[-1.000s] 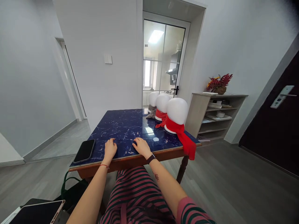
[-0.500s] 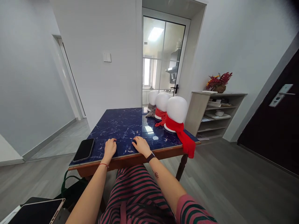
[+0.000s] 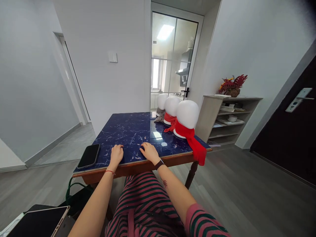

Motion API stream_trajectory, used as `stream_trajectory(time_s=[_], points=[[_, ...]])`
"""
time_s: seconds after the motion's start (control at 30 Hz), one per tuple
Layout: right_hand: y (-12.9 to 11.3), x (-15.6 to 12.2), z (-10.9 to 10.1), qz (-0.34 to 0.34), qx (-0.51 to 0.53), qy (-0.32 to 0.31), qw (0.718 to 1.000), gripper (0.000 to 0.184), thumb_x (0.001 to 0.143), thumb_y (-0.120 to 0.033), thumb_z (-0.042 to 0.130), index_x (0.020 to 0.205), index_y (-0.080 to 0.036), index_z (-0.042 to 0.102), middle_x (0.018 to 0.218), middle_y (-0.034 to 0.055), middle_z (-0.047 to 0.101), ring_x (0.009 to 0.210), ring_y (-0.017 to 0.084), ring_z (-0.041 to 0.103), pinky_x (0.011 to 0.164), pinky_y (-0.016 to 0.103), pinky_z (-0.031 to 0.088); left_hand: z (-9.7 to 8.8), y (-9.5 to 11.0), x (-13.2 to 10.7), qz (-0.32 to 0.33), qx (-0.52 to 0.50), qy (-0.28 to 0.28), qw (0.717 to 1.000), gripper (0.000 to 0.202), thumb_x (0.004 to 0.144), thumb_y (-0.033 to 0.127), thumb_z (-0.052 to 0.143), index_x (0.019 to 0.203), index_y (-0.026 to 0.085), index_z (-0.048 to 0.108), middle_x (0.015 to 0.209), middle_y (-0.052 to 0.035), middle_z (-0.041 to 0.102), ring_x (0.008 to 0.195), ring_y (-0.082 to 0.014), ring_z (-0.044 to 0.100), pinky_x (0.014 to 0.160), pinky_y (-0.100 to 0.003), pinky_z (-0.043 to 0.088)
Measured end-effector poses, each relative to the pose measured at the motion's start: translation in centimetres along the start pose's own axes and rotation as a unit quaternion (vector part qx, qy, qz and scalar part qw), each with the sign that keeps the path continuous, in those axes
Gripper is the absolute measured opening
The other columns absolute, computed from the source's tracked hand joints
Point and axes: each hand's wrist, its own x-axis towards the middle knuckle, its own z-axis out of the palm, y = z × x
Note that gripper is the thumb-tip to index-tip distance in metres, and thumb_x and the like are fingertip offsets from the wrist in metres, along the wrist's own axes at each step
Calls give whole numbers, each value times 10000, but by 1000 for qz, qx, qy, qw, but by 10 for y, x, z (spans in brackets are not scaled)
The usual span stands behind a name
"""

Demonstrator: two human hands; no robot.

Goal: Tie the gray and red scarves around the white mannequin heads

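My left hand (image 3: 117,155) rests palm down near the front edge of the blue marbled table (image 3: 123,131), fingers loosely bent and nothing held. A little to its right, my right hand (image 3: 149,152) lies palm down as well, its thumb apart from the bent fingers. Left of my left hand is a black phone (image 3: 89,156), lying face up. Three white rounded forms stand at the table's right side. The nearest form (image 3: 187,114) wears a bright red scarf (image 3: 197,144) that hangs over the edge. Behind it, the middle form (image 3: 172,105) has a red wrap, and the farthest form (image 3: 162,101) a grey cloth (image 3: 160,116).
To the right stands a shelf unit (image 3: 232,102) with a basket of red leaves (image 3: 233,87) on top. A glass door (image 3: 172,56) is behind the table. At lower left sit a tablet-like device (image 3: 37,223) and a dark green bag (image 3: 76,196).
The camera view has shifted very slightly. Both hands stay in place on the table, and the objects have not moved.
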Motion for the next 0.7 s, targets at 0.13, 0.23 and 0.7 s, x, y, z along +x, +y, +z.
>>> stream_trajectory(time_s=[0.13,0.23,0.7], points=[[0,0,0,2,-1,2,1000,281,923,-324,480,1142,-184,586,1208,85,596,1148,201,528,945,323,414,0,0,0,4,4,0,1000,427,827,123,288,1025,98,666,976,-150,650,957,-250,595,931,-373,418],[-1,0,-1,6,-1,-4,1000,281,925,-327,475,1140,-187,591,1209,90,595,1153,197,526,945,317,414,1,-1,0,6,1,5,1000,428,825,115,286,1031,112,662,983,-141,649,952,-242,596,920,-363,426],[-3,0,-4,14,-5,-14,1000,284,928,-328,469,1148,-191,587,1204,91,597,1148,190,530,943,304,412,1,-1,-1,21,-21,12,999,439,836,101,283,1007,157,684,967,-118,658,942,-235,599,895,-363,442]])
